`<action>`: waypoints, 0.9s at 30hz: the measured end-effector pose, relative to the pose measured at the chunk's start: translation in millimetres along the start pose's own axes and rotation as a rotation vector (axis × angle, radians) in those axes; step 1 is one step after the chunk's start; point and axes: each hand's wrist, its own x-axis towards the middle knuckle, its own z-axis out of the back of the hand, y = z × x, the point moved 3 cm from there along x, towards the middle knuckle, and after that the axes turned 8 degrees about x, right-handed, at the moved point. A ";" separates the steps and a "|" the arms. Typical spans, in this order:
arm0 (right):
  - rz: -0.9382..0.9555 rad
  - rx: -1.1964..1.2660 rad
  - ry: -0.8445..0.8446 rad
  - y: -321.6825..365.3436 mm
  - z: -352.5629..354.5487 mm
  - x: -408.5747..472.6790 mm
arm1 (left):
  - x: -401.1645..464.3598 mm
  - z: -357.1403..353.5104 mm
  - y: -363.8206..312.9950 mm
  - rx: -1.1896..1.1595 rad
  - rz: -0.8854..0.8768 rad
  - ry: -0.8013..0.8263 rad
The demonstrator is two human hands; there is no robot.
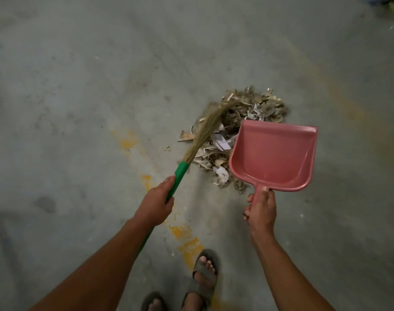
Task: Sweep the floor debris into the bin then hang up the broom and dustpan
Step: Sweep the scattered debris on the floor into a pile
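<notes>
A pile of dry leaves and paper scraps (234, 122) lies on the grey concrete floor at the centre. My left hand (156, 202) grips the green handle of a grass broom (180, 173), whose straw bristles (208, 129) reach onto the left side of the pile. My right hand (261, 208) grips the handle of a pink dustpan (273, 156). The pan is held above the floor at the pile's right side, its inside bare, covering part of the debris.
Yellow paint marks (185, 232) run across the concrete floor (79, 86). My sandalled feet (204, 277) stand at the bottom centre. Blurred blue and green things (391, 3) show at the top right corner.
</notes>
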 end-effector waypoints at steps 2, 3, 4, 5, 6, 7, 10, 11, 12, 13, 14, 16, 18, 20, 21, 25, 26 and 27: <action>0.001 -0.005 0.005 -4.9 0.5 -2.6 | -12.0 -0.8 2.7 -0.033 0.038 -0.027; 0.000 -0.010 0.005 -7.5 1.3 -3.8 | -17.6 -1.3 3.6 -0.047 0.061 -0.042; 0.001 -0.016 0.006 -9.2 2.8 -4.9 | -23.4 -1.9 4.8 -0.066 0.086 -0.060; 0.002 -0.026 0.008 -11.5 4.7 -5.4 | -30.1 -3.9 7.0 -0.091 0.115 -0.082; 0.003 -0.036 0.014 -13.3 6.4 -5.9 | -37.1 -6.5 10.2 -0.119 0.147 -0.105; 0.004 -0.043 0.022 -14.8 7.6 -6.6 | -44.2 -8.7 13.9 -0.143 0.184 -0.127; 0.010 -0.057 0.039 -20.3 11.0 -9.7 | -64.4 -21.4 30.7 -0.196 0.301 -0.157; 0.012 -0.061 0.046 -22.2 12.2 -11.6 | -70.4 -27.6 35.4 -0.201 0.348 -0.153; 0.011 -0.064 0.055 -23.8 13.7 -14.1 | -76.2 -34.1 39.3 -0.195 0.396 -0.144; 0.008 -0.065 0.063 -25.6 15.0 -17.1 | -82.2 -41.7 41.8 -0.185 0.441 -0.127; 0.005 -0.064 0.071 -27.1 16.9 -20.6 | -88.4 -49.8 42.3 -0.174 0.479 -0.098; 0.001 -0.061 0.091 -30.2 22.3 -28.7 | -100.2 -63.5 37.7 -0.157 0.561 -0.024; -0.001 -0.058 0.105 -34.3 30.2 -37.1 | -111.0 -75.9 22.8 -0.111 0.609 0.074; -0.004 -0.057 0.119 -38.5 40.8 -45.7 | -118.2 -91.3 0.6 -0.070 0.597 0.162; -0.007 -0.053 0.127 -40.1 47.1 -49.7 | -118.8 -99.4 -11.6 -0.059 0.577 0.186; 0.002 -0.045 0.128 -46.4 80.4 -59.8 | -107.3 -117.5 -58.1 -0.109 0.453 0.207; 0.004 -0.040 0.122 -48.2 89.4 -60.3 | -102.5 -118.1 -68.3 -0.136 0.421 0.201; 0.005 -0.032 0.115 -50.0 98.4 -60.3 | -97.5 -117.5 -77.4 -0.174 0.398 0.188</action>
